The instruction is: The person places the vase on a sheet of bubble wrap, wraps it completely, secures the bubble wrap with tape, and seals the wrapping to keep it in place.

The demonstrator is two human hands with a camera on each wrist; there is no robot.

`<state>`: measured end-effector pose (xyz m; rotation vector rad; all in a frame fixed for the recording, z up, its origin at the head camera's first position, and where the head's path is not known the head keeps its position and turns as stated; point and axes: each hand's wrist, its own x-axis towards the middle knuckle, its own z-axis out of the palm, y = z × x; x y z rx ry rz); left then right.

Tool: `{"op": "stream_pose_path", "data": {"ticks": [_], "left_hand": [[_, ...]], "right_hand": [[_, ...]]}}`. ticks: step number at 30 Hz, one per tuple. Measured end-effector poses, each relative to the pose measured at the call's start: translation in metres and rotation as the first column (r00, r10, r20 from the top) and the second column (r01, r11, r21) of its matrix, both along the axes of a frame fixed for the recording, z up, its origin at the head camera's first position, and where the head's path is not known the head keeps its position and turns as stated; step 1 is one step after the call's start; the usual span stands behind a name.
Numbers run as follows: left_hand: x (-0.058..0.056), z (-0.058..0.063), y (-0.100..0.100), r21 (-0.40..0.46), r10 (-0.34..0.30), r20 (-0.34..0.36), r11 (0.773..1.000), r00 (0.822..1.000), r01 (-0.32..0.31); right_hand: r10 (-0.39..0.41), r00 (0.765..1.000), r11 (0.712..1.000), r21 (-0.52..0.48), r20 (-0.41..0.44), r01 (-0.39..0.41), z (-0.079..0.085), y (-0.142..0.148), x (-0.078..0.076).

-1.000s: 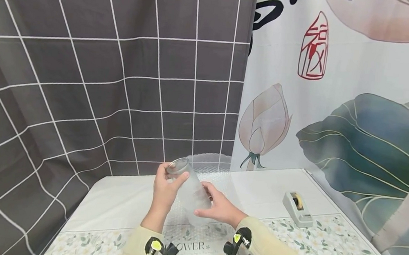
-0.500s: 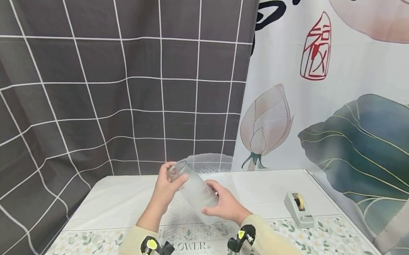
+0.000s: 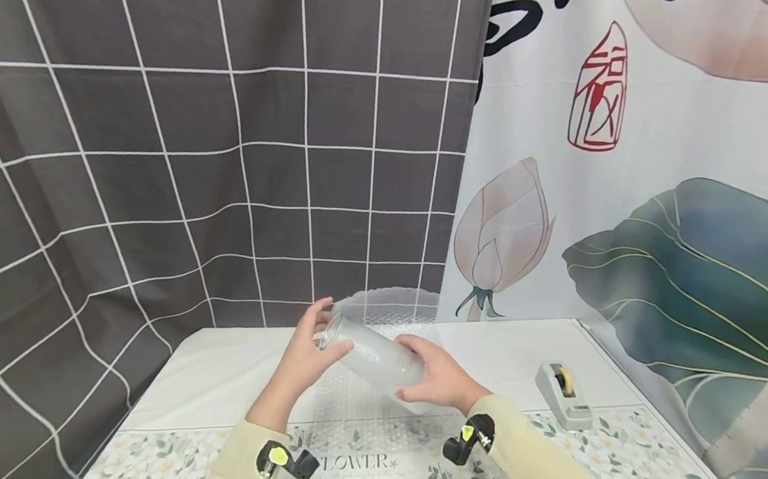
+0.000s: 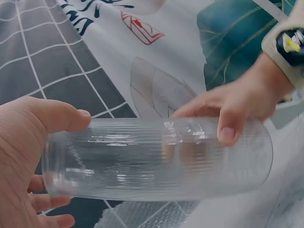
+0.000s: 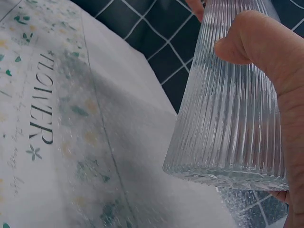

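Observation:
A clear ribbed glass vase [image 3: 373, 353] lies nearly level in the air over the table, its mouth to the left and its base to the right. My left hand [image 3: 303, 355] holds the mouth end, thumb on the near side and fingers on the far side. Around the base end, my right hand [image 3: 443, 376] grips the glass with thumb and fingers. In the left wrist view the vase [image 4: 128, 159] spans between both hands. The right wrist view shows its thick base [image 5: 228, 173] below my right thumb. Under the vase a sheet of bubble wrap [image 3: 346, 413] lies on the table.
The bubble wrap's far end curls up against the dark grid curtain [image 3: 328, 242]. A tape dispenser [image 3: 565, 396] with yellowish tape stands at the right on the floral tablecloth [image 3: 614, 447]. A white curtain [image 3: 535, 115] with lotus prints hangs behind.
The vase has turned from steeply tilted to almost horizontal, its base swinging up and right with my right hand. My left-hand fingers have straightened somewhat at the mouth.

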<state>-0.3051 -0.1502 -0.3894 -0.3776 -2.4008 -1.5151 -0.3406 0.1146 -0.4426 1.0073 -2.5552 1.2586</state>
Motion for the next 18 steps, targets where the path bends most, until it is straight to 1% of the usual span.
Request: {"op": "stream_pose_path", "data": {"ticks": [4, 6, 7, 9, 10, 11, 12, 14, 15, 17, 18], "left_hand": [[0.0, 0.002, -0.001, -0.082, -0.01, -0.053, 0.997, 0.999, 0.005], [0.001, 0.003, -0.002, -0.135, -0.013, -0.077, 0.991, 0.997, 0.002], [0.001, 0.003, -0.002, -0.168, -0.016, -0.086, 0.986, 0.996, 0.001], [0.001, 0.003, -0.002, -0.265, -0.022, -0.119, 0.964, 0.993, -0.01], [0.001, 0.003, -0.002, -0.319, -0.03, -0.144, 0.947, 0.989, -0.018], [0.001, 0.003, -0.002, -0.382, -0.042, -0.176, 0.924, 0.984, -0.029], [0.001, 0.003, -0.001, -0.446, -0.058, -0.207, 0.894, 0.977, -0.041], [0.001, 0.003, 0.001, -0.562, -0.103, -0.27, 0.824, 0.958, -0.07], [0.001, 0.004, 0.003, -0.606, -0.13, -0.298, 0.792, 0.946, -0.082], [0.002, 0.003, 0.007, -0.68, -0.186, -0.33, 0.726, 0.926, -0.097], [0.003, 0.003, 0.009, -0.707, -0.211, -0.334, 0.701, 0.919, -0.096]], "right_hand": [[-0.011, 0.998, 0.999, 0.044, -0.055, 0.013, 0.004, 0.003, -0.002], [-0.019, 0.996, 0.996, 0.08, -0.084, 0.026, 0.006, 0.005, -0.003], [-0.022, 0.995, 0.995, 0.099, -0.096, 0.032, 0.006, 0.005, -0.004], [-0.026, 0.991, 0.989, 0.144, -0.13, 0.045, 0.007, 0.007, -0.005], [-0.022, 0.988, 0.985, 0.165, -0.155, 0.048, 0.007, 0.007, -0.006], [-0.019, 0.984, 0.981, 0.184, -0.177, 0.052, 0.007, 0.008, -0.007], [-0.012, 0.98, 0.979, 0.199, -0.199, 0.053, 0.008, 0.009, -0.008], [0.002, 0.97, 0.972, 0.229, -0.244, 0.056, 0.009, 0.01, -0.009], [0.009, 0.965, 0.969, 0.242, -0.261, 0.056, 0.009, 0.01, -0.01], [0.014, 0.96, 0.961, 0.269, -0.279, 0.065, 0.01, 0.011, -0.01], [0.017, 0.958, 0.957, 0.281, -0.285, 0.067, 0.01, 0.011, -0.01]]}}
